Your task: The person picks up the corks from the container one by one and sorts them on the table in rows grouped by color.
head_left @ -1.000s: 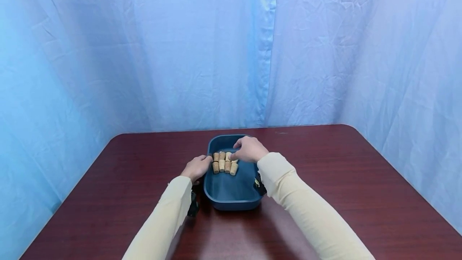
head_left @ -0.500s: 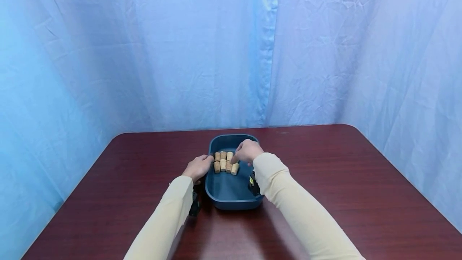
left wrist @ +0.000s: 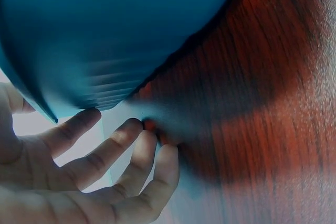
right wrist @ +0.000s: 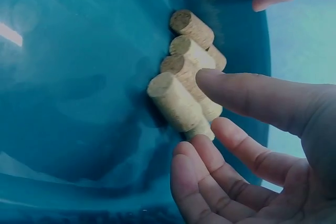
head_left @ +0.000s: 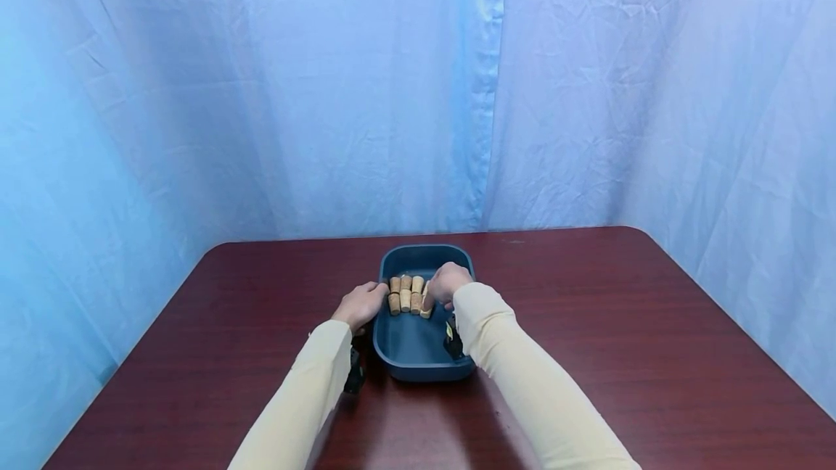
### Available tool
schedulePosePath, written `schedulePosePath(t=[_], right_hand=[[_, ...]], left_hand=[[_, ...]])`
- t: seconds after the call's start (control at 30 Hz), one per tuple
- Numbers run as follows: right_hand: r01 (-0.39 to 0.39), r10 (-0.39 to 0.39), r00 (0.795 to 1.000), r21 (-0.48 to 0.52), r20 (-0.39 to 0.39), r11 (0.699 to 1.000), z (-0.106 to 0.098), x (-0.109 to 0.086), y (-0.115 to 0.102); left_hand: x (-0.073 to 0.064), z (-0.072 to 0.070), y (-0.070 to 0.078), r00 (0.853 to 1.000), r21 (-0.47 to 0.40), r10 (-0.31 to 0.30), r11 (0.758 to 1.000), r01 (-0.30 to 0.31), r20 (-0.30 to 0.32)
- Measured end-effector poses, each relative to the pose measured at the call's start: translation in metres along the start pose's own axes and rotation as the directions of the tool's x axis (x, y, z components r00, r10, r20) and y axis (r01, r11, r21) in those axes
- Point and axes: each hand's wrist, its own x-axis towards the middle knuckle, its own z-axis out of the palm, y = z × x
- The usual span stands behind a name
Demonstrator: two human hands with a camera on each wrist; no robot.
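Observation:
A blue rectangular bin (head_left: 427, 374) stands on the table, its tan corks (head_left: 406, 283) lying on their sides in two rows across it. My left hand (head_left: 359, 304) holds the bin's left rim, the thumb over the edge; its fingers (left wrist: 79, 129) lie along the outside wall in the left wrist view. Inside the bin, my right hand (head_left: 451, 283) is at the right end of the rows. From the right wrist, its thumb (right wrist: 247, 93) and loosely bent fingers flank the nearest pale cork (right wrist: 176, 106) without closing on it; whether they touch it I cannot tell.
The dark red wooden table (head_left: 588, 310) extends around the bin on all sides. Pale blue curtains (head_left: 366, 93) hang behind and beside it. A black wrist camera (head_left: 452, 339) hangs from the right wrist, over the bin's right side.
My right hand has moved slightly down toward the near row, its fingers now over the rightmost corks. My left hand stays at the rim.

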Motion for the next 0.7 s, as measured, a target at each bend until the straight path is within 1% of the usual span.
schedulePosePath(t=[0.07, 0.33, 0.47, 0.7], right_hand=[[-0.008, 0.008, 1.0, -0.002, 0.007, 1.0, 0.002, 0.004, 0.002], [0.005, -0.005, 1.0, 0.003, 0.024, 1.0, 0.006, 0.009, 0.006], [0.002, -0.001, 0.999, -0.014, 0.035, 1.0, 0.009, 0.014, 0.007], [0.018, -0.017, 1.0, -0.066, 0.016, 0.998, 0.013, 0.018, 0.008]], left_hand=[[0.0, 0.0, -0.001, 1.0, 0.002, 0.003, 1.0, -0.003, -0.003], [0.0, 0.001, -0.001, 1.0, -0.004, 0.001, 1.0, -0.001, -0.015], [-0.001, 0.001, -0.002, 1.0, -0.017, 0.001, 1.0, -0.001, -0.01], [-0.001, 0.003, -0.002, 1.0, -0.029, 0.002, 1.0, -0.003, -0.014]])
